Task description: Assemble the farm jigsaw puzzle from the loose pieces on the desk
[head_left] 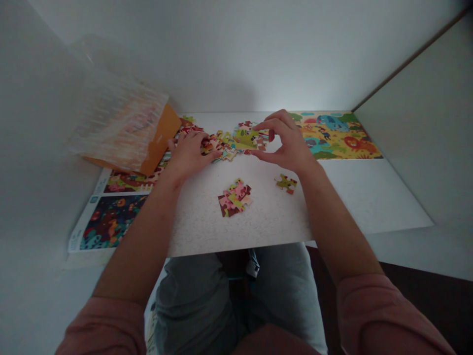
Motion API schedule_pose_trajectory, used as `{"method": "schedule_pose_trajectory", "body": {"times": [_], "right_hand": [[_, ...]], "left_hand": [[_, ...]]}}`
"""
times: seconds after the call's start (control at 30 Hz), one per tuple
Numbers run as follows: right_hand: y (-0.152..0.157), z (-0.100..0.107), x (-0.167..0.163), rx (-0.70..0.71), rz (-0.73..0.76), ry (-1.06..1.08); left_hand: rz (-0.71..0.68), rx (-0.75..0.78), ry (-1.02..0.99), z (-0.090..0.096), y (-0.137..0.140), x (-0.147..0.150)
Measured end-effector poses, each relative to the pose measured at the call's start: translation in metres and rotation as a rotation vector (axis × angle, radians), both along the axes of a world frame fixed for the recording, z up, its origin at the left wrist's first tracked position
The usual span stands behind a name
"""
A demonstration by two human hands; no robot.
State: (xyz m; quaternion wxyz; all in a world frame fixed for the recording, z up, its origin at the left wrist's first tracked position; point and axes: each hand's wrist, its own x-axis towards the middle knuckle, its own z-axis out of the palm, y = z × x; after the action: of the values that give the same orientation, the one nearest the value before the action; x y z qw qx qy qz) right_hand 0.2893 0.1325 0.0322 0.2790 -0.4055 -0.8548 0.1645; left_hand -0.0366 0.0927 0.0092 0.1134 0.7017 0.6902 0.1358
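A heap of colourful jigsaw puzzle pieces lies toward the back of the white table. At its left side my left hand rests with the thumb and fingers apart, curved around the heap's edge. My right hand is at the right end, thumb and index finger spread wide beside a green section of pieces; no piece is visibly gripped. Closer to me lies a small cluster of pink, brown and green puzzle pieces. A single green and brown puzzle piece sits near my right wrist.
A bright animal picture sheet lies at the back right. On the left, a clear plastic bag with an orange board leans over printed picture sheets. Walls border the white table behind and at the right.
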Motion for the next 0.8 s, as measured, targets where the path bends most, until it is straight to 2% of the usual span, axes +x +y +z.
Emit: {"method": "schedule_pose_trajectory", "body": {"times": [0.2,0.47,0.63,0.8], "right_hand": [[0.029,-0.032,0.007,0.183,0.133,0.224],[0.038,-0.042,0.014,0.151,0.162,0.249],[0.042,-0.047,0.015,0.214,0.179,0.27],[0.045,-0.049,0.016,0.283,0.186,0.268]], "left_hand": [[0.001,-0.03,0.003,0.006,-0.003,-0.005],[-0.088,-0.176,0.157,0.025,-0.004,-0.036],[-0.087,-0.064,0.099,0.02,-0.004,-0.036],[-0.17,0.18,-0.124,0.01,0.001,-0.028]]}}
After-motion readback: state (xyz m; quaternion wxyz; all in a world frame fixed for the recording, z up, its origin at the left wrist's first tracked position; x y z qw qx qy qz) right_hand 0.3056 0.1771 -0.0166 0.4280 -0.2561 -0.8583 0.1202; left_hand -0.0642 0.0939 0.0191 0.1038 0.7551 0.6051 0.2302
